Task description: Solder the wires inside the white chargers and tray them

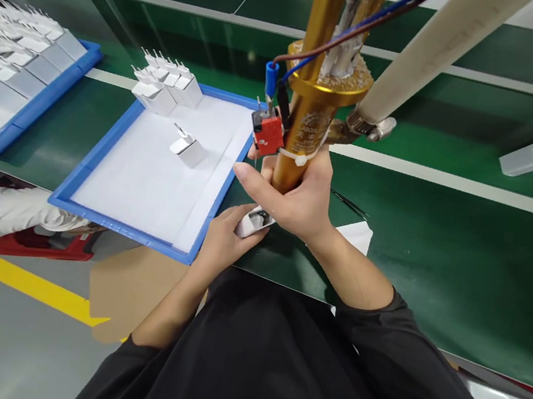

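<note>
White plastic housing (250,223) – a small open-topped box w/ dark bits inside – sits low over the near side of the green bench (439,260), just right of the blue-rimmed tray (120,230). Left hand (225,237) has it pinched, thumb on the near side & fingers on the far side, closed to the box's width. Right hand (304,199) is wrapped round the lower barrel of the gold dispenser (309,122), thumb across the front, fingertips partly hidden behind. Barrel's lower end is right above the housing; can't tell if they touch, as the right thumb/palm covers that spot.

Red microswitch (270,135) w/ blue & brown wires is on the barrel's L side; off-white hose (440,58) joins at R via a metal clamp (359,123).

Tray w/ white liner: one lone housing (190,152) mid-sheet, plus a cluster of housings (170,86) at the far L corner, thin leads poking up. 2nd blue tray (0,140) at far L is packed w/ more. Tweezers (349,204) lie just R of the right hand, near a white sheet (359,236).
</note>
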A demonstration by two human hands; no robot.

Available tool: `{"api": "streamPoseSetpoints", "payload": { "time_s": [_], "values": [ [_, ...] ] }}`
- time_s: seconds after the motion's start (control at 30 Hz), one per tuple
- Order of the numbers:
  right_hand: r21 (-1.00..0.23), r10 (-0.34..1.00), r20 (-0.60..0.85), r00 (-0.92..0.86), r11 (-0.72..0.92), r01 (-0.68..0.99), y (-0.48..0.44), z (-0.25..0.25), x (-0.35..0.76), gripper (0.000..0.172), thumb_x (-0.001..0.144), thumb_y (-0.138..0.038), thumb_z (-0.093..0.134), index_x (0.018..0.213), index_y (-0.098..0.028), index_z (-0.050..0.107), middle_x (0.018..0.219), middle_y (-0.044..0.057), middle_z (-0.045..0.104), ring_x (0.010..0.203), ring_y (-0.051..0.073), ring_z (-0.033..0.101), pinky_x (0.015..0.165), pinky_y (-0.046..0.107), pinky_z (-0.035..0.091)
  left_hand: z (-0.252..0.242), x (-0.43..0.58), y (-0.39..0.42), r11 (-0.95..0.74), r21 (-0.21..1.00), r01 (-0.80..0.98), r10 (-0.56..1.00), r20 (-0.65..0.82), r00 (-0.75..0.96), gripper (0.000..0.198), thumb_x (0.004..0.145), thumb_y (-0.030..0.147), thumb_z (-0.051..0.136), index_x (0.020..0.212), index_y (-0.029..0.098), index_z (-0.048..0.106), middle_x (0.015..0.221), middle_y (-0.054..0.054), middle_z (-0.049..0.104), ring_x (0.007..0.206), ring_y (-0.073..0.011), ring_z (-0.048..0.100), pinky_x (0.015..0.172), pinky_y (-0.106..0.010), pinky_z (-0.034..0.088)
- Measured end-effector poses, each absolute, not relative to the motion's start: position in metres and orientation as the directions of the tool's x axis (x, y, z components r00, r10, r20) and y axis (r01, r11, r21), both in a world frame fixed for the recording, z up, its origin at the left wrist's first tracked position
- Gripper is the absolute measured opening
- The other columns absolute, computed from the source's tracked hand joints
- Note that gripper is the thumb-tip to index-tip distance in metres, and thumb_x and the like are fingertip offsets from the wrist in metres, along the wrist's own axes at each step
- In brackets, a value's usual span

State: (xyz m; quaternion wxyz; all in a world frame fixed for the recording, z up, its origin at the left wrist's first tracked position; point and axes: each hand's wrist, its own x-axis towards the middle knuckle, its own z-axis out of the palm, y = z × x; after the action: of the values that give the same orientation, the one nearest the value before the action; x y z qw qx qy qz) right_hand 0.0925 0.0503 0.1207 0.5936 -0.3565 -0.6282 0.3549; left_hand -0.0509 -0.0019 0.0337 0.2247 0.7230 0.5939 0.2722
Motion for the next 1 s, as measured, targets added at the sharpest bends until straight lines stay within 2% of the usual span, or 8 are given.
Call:
{"api": "streamPoseSetpoints", "payload": {
  "time_s": [0.23,0.4,0.5,0.7,0.9,1.0],
  "values": [
    [-0.849,0.849,0.529,0.015,0.529,0.001,0.051,0.118,0.087,0.031,0.078,-0.034,0.068,0.097,-0.022,0.047,0.086,-0.002,0.060,0.053,0.005,0.046,0.057,0.028,0.051,0.058,-0.054,-0.001,-0.215,0.643,0.735,0.976,0.118,0.183,0.039,0.079,0.042,0.070,0.113,0.022,0.068,0.084,-0.002,0.071,0.069,-0.0176,0.064,0.067,-0.029,0.051],
    [-0.836,0.836,0.548,0.011,0.548,0.020,0.054,0.115,0.086,0.020,0.079,-0.024,0.062,0.090,-0.023,0.046,0.066,-0.005,0.050,0.056,0.009,0.047,0.064,0.032,0.052,0.064,-0.052,-0.002,-0.233,0.633,0.738,0.972,0.125,0.200,0.039,0.078,0.042,0.071,0.112,0.021,0.069,0.082,-0.002,0.071,0.065,-0.0168,0.062,0.063,-0.028,0.049],
    [-0.836,0.836,0.548,-0.002,0.548,0.015,0.056,0.114,0.086,0.016,0.079,-0.020,0.058,0.088,-0.023,0.046,0.061,-0.006,0.045,0.059,0.011,0.049,0.067,0.033,0.053,0.065,-0.052,-0.001,-0.242,0.630,0.737,0.970,0.134,0.205,0.039,0.078,0.041,0.071,0.111,0.021,0.069,0.082,-0.002,0.071,0.065,-0.0165,0.062,0.064,-0.028,0.049],
    [-0.840,0.840,0.542,-0.002,0.542,-0.003,0.055,0.116,0.086,0.019,0.077,-0.022,0.062,0.088,-0.023,0.047,0.074,-0.003,0.057,0.056,0.008,0.046,0.059,0.029,0.050,0.064,-0.052,-0.001,-0.210,0.638,0.741,0.977,0.105,0.186,0.039,0.079,0.043,0.070,0.111,0.020,0.069,0.081,-0.003,0.071,0.066,-0.0176,0.063,0.065,-0.028,0.050],
    [-0.831,0.830,0.557,-0.022,0.556,-0.028,0.058,0.117,0.086,0.010,0.080,-0.017,0.056,0.087,-0.021,0.051,0.079,-0.001,0.061,0.066,0.010,0.056,0.067,0.030,0.054,0.061,-0.053,-0.001,-0.203,0.626,0.753,0.978,0.093,0.187,0.043,0.079,0.045,0.069,0.113,0.021,0.069,0.084,-0.004,0.071,0.069,-0.0190,0.064,0.067,-0.030,0.051],
    [-0.839,0.838,0.545,-0.019,0.544,-0.016,0.057,0.117,0.087,0.011,0.079,-0.018,0.058,0.085,-0.021,0.050,0.078,-0.002,0.060,0.058,0.008,0.049,0.062,0.029,0.052,0.060,-0.054,-0.001,-0.194,0.625,0.756,0.979,0.079,0.187,0.043,0.079,0.047,0.068,0.114,0.021,0.068,0.084,-0.004,0.071,0.069,-0.0192,0.065,0.068,-0.030,0.051]
  ]
}}
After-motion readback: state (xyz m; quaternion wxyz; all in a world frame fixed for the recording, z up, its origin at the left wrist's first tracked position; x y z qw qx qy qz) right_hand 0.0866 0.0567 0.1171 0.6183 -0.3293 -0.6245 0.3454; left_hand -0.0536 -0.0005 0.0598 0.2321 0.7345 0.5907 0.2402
